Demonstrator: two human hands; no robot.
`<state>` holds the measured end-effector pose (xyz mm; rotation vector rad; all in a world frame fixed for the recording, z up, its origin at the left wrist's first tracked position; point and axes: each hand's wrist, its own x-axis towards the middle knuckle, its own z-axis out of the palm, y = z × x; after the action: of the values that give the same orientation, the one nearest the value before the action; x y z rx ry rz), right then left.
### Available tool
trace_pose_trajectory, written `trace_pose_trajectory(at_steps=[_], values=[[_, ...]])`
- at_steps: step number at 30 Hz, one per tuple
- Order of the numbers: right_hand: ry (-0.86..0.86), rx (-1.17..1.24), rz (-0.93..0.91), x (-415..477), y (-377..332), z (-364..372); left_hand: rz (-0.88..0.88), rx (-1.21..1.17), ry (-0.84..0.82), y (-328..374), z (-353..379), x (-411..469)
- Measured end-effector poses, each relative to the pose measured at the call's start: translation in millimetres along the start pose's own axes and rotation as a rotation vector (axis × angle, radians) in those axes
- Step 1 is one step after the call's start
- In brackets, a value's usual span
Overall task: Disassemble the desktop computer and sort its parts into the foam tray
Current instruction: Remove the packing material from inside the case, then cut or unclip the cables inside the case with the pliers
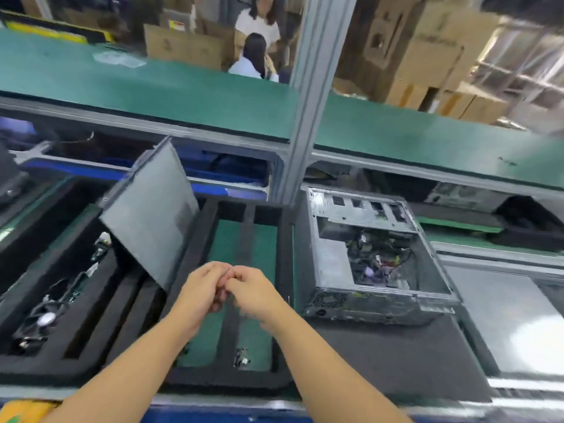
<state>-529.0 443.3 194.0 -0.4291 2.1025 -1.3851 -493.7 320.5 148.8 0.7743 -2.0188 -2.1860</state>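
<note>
The foam tray (122, 374), spanning 9 to 6 o'clock on the desk (457, 242), already holds the tilted grey side panel (149, 215) at 10 and a fan (45, 319) with cables at 8. The desktop computer (375, 254) lies opened at 3 o'clock, wiring still inside, so most stripping looks left. At centre the left hand (201, 288) and right hand (256, 291) meet, fingers curled; whether they pinch anything I cannot tell.

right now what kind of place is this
Probably a factory or warehouse teardown line: an opened computer case sits beside a black foam tray, under a long green-topped shelf, with cardboard boxes stacked behind.
</note>
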Motion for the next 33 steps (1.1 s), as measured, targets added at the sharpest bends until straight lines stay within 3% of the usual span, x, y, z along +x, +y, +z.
trace_pose_trajectory(at_steps=[3, 6, 9, 12, 21, 28, 33], values=[[0.059, 0.043, 0.037, -8.2, 8.6, -36.5, -0.016, 0.02, -0.121, 5.9, 37.4, 2.8], [-0.012, -0.024, 0.094, -16.5, 15.1, -56.0, -0.015, 0.114, -0.209, 2.8, 52.6, 2.6], [-0.153, -0.394, 0.102, -19.2, 26.1, -53.2, -0.06, 0.413, -0.247, -17.5, 38.4, 2.3], [-0.136, -0.691, -0.036, -15.2, 39.4, -31.6, -0.182, 0.508, -0.27, -39.4, 9.3, -5.3], [-0.444, -0.396, -0.105, 5.2, 31.5, 131.7, -0.3, 0.266, 0.148, -99.0, -159.6, -63.3], [-0.557, -0.251, 0.024, 14.2, 24.5, 263.5, -0.54, 0.633, 0.689, -181.0, -356.5, -150.1], [-0.624, -0.264, 0.106, 5.8, 22.9, 316.6, -0.695, 0.637, 0.836, -212.7, -432.6, -163.5]])
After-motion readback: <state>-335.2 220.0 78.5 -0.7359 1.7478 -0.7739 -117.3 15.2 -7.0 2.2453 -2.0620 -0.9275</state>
